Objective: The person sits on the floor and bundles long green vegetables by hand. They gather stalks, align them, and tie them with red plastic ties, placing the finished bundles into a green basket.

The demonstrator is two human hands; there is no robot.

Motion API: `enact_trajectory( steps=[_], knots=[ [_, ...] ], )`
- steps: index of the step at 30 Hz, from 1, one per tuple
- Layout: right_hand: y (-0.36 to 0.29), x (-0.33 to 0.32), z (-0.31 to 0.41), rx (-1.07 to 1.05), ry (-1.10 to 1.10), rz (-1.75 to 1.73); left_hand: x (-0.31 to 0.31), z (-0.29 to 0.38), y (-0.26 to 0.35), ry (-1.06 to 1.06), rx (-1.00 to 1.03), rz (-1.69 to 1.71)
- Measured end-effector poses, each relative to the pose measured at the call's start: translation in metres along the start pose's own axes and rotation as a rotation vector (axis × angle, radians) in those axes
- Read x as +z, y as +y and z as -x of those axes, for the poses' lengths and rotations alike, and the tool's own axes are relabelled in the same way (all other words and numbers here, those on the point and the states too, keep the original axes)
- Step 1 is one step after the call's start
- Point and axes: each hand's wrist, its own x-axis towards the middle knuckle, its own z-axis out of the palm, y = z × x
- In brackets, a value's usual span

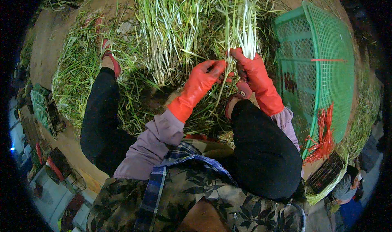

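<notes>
My right hand (251, 67), in a red rubber glove, is closed around a bundle of white-stemmed scallions (248, 33) whose tops point away from me. Close beside it on the left, my left hand (208, 72) wears a matching glove with dark dirt on its fingers. Its fingertips pinch a thin yellowish stalk (223, 86) that hangs down between the two hands. Just beyond my hands, a broad heap of loose scallions (171, 33) lies on the ground, pale stems towards me. The fingers of my right hand are partly hidden behind the bundle.
A green plastic mesh crate (333, 54) stands on its side at my right, with red plastic strings (325, 134) hanging over its edge. Leaf scraps (76, 79) cover the ground by my left foot. Behind on the right is a dark crate (325, 173) near another person (346, 186).
</notes>
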Motion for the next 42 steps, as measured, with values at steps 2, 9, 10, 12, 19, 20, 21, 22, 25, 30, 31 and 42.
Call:
enact_trajectory(
  steps=[2, 9, 10, 12, 19, 20, 21, 22, 25, 30, 31, 42],
  knots=[
    [0.001, 0.000, 0.000, -0.016, 0.016, 0.006, 0.008, 0.001, 0.000, -0.042, -0.026, 0.099],
    [0.004, -0.005, 0.001, -0.094, 0.075, -0.077, 0.018, 0.019, 0.001, 0.167, -0.006, 0.247],
    [0.005, -0.006, 0.000, -0.112, 0.097, -0.075, 0.019, 0.022, 0.001, 0.186, -0.040, 0.212],
    [0.005, -0.005, -0.001, -0.077, 0.092, -0.077, 0.019, 0.029, 0.001, 0.234, -0.065, 0.136],
    [-0.006, -0.005, 0.008, -0.099, 0.166, 0.033, 0.022, 0.022, 0.006, 0.317, 0.084, 0.091],
    [-0.007, -0.006, 0.012, -0.071, 0.184, 0.069, 0.023, 0.017, 0.005, 0.336, 0.137, 0.190],
    [-0.007, -0.005, 0.015, -0.029, 0.228, 0.114, 0.024, 0.012, 0.003, 0.323, 0.195, 0.245],
    [-0.006, -0.004, 0.017, 0.013, 0.178, 0.107, 0.025, 0.008, 0.000, 0.315, 0.275, 0.306],
    [0.000, 0.001, 0.017, -0.053, 0.082, 0.092, 0.030, 0.003, -0.011, 0.270, 0.321, 0.248],
    [0.009, -0.001, 0.009, -0.012, 0.096, 0.107, 0.034, 0.003, -0.016, 0.313, 0.339, -0.019],
    [0.010, -0.002, 0.008, 0.001, 0.109, 0.109, 0.034, 0.003, -0.014, 0.328, 0.279, -0.005],
    [0.014, -0.005, 0.010, 0.053, 0.032, 0.236, 0.028, -0.012, 0.000, 0.212, 0.118, 0.227]
  ],
)
